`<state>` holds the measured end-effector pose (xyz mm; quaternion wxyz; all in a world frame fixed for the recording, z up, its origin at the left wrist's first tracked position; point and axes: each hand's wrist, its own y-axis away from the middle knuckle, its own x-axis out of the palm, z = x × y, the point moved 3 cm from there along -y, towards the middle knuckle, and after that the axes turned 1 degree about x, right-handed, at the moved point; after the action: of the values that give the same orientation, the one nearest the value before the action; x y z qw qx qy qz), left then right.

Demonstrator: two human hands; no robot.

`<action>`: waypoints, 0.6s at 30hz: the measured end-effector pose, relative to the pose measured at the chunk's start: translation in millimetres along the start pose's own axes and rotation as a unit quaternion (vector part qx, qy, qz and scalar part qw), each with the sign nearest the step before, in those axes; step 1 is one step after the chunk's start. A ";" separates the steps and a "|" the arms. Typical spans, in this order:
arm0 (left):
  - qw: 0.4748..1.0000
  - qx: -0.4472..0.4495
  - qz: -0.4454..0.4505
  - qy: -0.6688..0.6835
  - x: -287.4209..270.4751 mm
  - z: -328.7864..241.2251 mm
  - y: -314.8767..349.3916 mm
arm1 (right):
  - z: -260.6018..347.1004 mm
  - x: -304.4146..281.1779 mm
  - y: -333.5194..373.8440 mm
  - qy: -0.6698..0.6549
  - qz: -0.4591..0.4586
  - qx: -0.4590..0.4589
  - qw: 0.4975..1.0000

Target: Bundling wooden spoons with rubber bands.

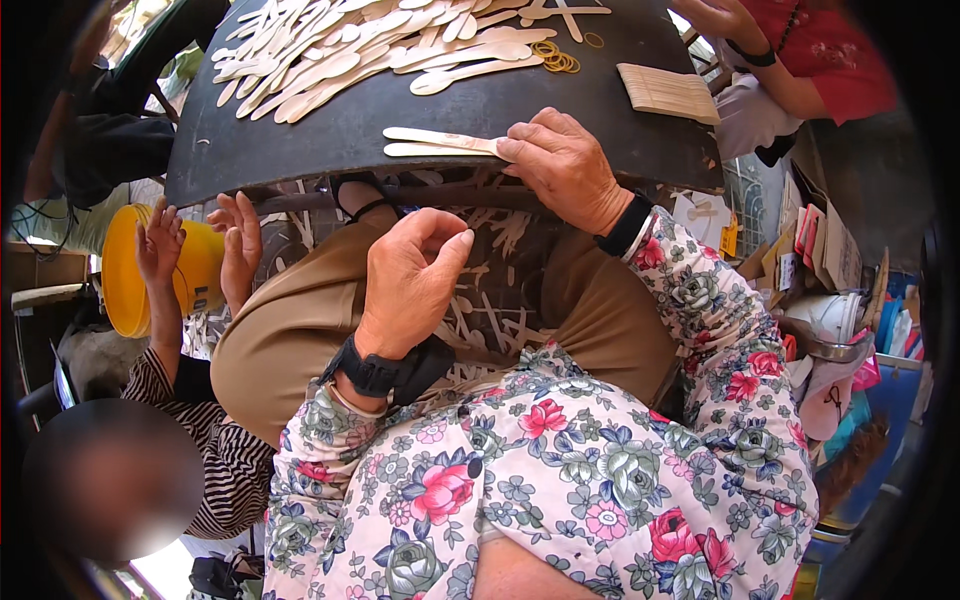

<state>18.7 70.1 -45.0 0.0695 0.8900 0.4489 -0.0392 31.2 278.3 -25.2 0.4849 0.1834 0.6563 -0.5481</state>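
Step in hand: I would judge it is gathering a few flat wooden pieces [430,136] and holding them by one end, side by side.
Right hand: this hand [560,165] pinches the pieces between thumb and fingers; their rounded ends point to the left, a little apart from each other.
Left hand: the other hand [405,285] is half curled above the lap, thumb tip close to the forefinger. Nothing shows in it; whether the tips touch, I cannot tell.
Place of pieces: at the near edge of the dark table [310,155], in front of the loose heap [340,60]. If they rest on the surface, I cannot say.
Next move: in my opinion it calls for a light, level grip, so that the thin ends do not slip apart.
Count in the grip: two can be seen; more may hide under the fingers.
Count on the table: one loose heap, too mixed for counting; one neat stack [665,93], its pieces too tight for counting; several overlapping rubber bands [565,65], and one single band [600,44] apart.
Count beside the table: one yellow bucket [195,265], near a co-worker's two raised hands [160,250].
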 end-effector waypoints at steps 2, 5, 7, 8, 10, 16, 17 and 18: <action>0.998 0.014 -0.018 -0.053 -1.6 -3.2 0.4 | -3.0 -0.3 0.1 -0.022 -0.014 0.018 0.999; 0.994 0.050 -0.036 -0.092 -2.3 -6.0 1.2 | -5.9 -3.0 -1.1 -0.097 -0.058 0.068 0.991; 0.995 0.048 -0.042 -0.079 -2.7 -6.7 0.9 | -5.5 -7.6 -2.1 -0.149 -0.086 0.101 0.980; 0.995 0.047 -0.050 -0.066 -3.8 -7.2 1.0 | -7.3 -7.7 -2.0 -0.251 -0.049 0.213 0.943; 0.995 0.053 -0.068 -0.051 -5.7 -6.0 1.0 | -7.6 -9.4 -2.9 -0.347 -0.011 0.321 0.881; 0.992 0.064 -0.106 -0.022 -10.4 -8.1 1.7 | -10.7 -10.0 -4.8 -0.461 0.036 0.371 0.806; 0.992 0.058 -0.108 -0.013 -10.4 -8.5 1.6 | -11.5 -10.6 -4.7 -0.478 0.040 0.385 0.788; 0.993 0.057 -0.107 -0.013 -10.9 -8.5 1.4 | -12.4 -10.8 -4.4 -0.495 0.045 0.399 0.771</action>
<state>13.4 61.9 -35.0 0.0203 0.8390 0.5373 -0.0834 27.4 291.1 -14.7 0.6495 0.0932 0.0388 -0.7536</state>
